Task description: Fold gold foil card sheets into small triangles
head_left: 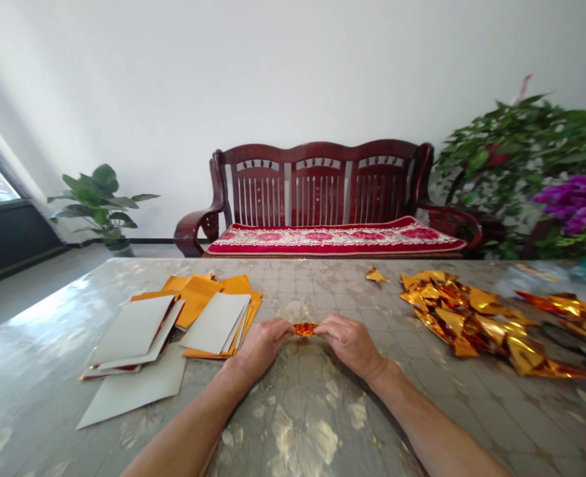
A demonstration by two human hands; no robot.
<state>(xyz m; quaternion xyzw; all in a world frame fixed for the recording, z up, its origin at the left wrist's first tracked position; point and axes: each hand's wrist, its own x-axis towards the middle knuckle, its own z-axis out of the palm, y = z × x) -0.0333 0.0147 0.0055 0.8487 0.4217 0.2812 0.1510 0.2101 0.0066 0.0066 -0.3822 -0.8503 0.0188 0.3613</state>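
Observation:
Between my two hands, just over the middle of the table, is a small piece of shiny gold-orange foil paper [304, 329]. My left hand [269, 339] pinches its left end, and my right hand [348, 339] pinches the right end. Both sets of fingers are closed, and the fingertips partly cover the ends of the foil paper. Close to my left hand lies a stack of white-backed sheets [216, 323] with orange ones under it. Folded gold foil pieces [464, 315] are heaped to the right of my right hand.
More white sheets [130, 331] and orange sheets [196, 295] lie on the left of the patterned table [302, 417]. One loose gold piece [375, 275] sits near the far edge. Plastic bags [534, 278] and a dark cord [571, 338] are at right. Beyond stands a wooden bench [317, 189].

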